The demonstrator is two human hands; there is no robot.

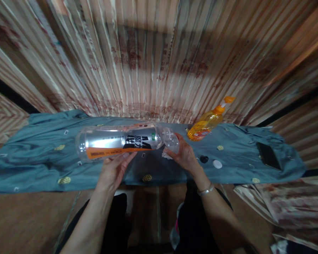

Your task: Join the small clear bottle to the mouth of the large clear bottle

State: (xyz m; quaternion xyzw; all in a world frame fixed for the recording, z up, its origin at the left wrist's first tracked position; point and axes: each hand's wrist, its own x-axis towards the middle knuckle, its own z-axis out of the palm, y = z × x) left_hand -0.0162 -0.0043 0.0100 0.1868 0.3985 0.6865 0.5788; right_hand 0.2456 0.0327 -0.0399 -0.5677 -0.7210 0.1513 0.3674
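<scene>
A large clear plastic bottle (113, 140) with a silver and orange label lies on its side above the cloth, its neck end pointing right. My left hand (116, 168) grips it from below, the thumb against the orange band and the fingers partly hidden behind. At the neck end, my right hand (184, 153) is closed around a small clear plastic piece (170, 138); whether this is a separate container or joined to the bottle I cannot tell. Something white and crumpled (166, 154) shows beneath the right fingers.
A pump bottle (205, 124) of yellow-orange liquid stands to the right near the curtain (148, 70). Farther right, a black cap (204, 159), a white round lid (217, 164) and a dark phone (268, 155) lie on the green-blue cloth (47, 162).
</scene>
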